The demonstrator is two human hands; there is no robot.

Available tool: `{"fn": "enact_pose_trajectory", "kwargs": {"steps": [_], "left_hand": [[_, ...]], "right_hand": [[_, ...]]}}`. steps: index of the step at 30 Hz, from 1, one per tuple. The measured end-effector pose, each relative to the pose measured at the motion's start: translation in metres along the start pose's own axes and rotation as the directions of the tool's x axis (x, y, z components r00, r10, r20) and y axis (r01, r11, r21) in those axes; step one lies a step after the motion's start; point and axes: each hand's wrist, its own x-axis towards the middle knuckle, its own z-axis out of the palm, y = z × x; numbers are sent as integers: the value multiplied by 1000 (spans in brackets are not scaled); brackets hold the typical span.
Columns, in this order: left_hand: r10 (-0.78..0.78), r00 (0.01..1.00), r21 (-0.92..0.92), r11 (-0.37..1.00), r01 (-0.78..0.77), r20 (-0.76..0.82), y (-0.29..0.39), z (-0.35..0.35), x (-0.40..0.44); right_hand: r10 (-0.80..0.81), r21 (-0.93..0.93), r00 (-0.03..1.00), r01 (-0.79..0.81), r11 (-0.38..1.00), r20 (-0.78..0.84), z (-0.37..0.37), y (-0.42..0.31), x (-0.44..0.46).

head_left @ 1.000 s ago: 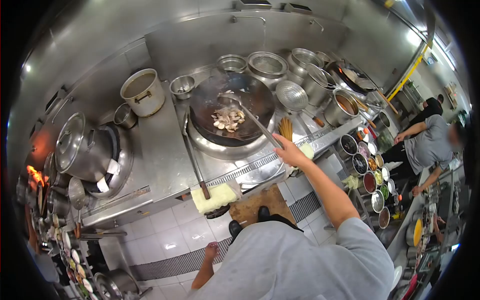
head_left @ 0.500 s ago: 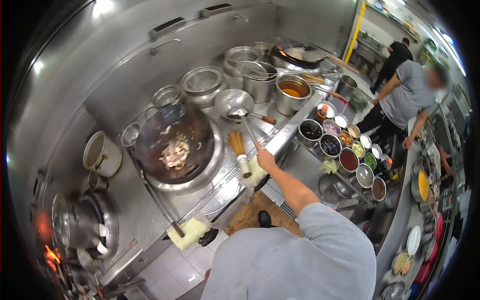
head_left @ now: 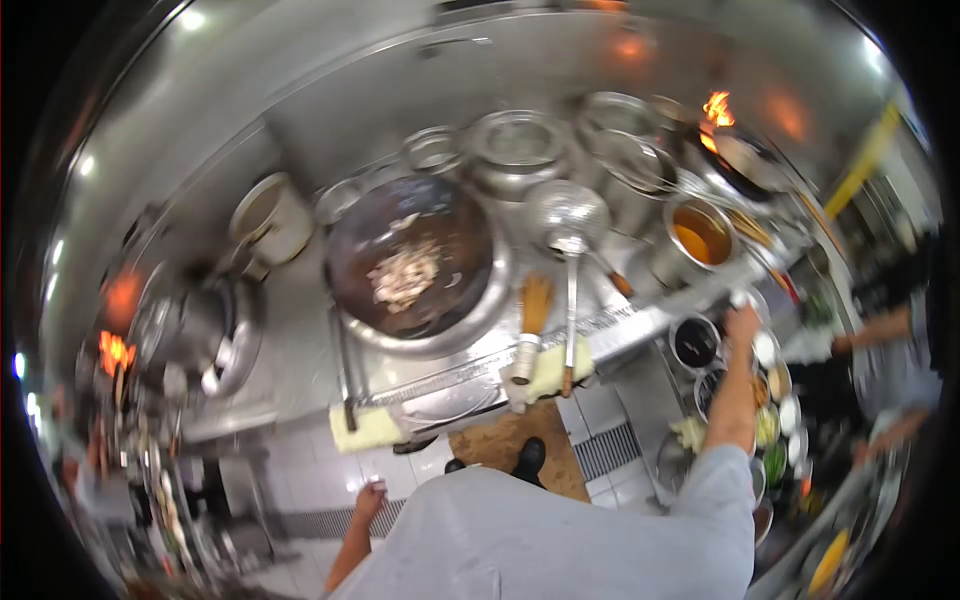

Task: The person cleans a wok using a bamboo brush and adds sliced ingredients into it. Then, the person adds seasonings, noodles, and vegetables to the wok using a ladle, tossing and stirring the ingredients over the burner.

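Note:
My right hand [head_left: 741, 324] is at the seasoning bowls on the right, just beside a bowl of dark sauce [head_left: 696, 341]. Its fingers look closed, but blur hides what they grip. Low at my side hangs my left hand [head_left: 369, 499], fingers curled, with a small pale spot at them that I cannot identify. A ladle [head_left: 571, 320] rests with its head in the perforated strainer [head_left: 566, 214] and its handle toward me. Left of it lies a bamboo wok brush [head_left: 533, 315]. Pale sliced food [head_left: 406, 277] sits in the large wok [head_left: 350, 240].
A pot of orange liquid [head_left: 702, 234] stands back right. Flames [head_left: 717, 112] rise by the far right wok, and others [head_left: 116, 352] burn far left. Folded cloths [head_left: 365, 428] lie on the counter's front edge. Another person's arm [head_left: 878, 328] is at the right.
My right hand has let go of the ladle and moved right to the seasoning bowls. The ladle now lies in the strainer. My left hand has come into clearer view, and the view has turned.

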Motion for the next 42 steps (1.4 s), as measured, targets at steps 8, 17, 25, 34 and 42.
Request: {"fn": "enact_pose_trajectory", "kwargs": {"steps": [8,17,25,34,42], "left_hand": [[-75,997,388,920,56,33,40,41,-28],[-147,981,529,847,57,130,4,13,-9],[-99,995,40,994,98,8,-10,1,20],[-124,991,-212,968,133,56,-172,-35,-1],[-435,886,115,900,421,161,-152,-68,-75]], "right_hand": [[-70,-101,992,59,993,-105,9,22,4],[-229,463,716,626,627,-659,-254,-197,-14],[-601,176,798,587,791,38,-167,-398,-115],[-794,-286,451,889,358,409,-84,-523,-189],[-732,-248,524,851,462,435,-97,-479,-212]]}}
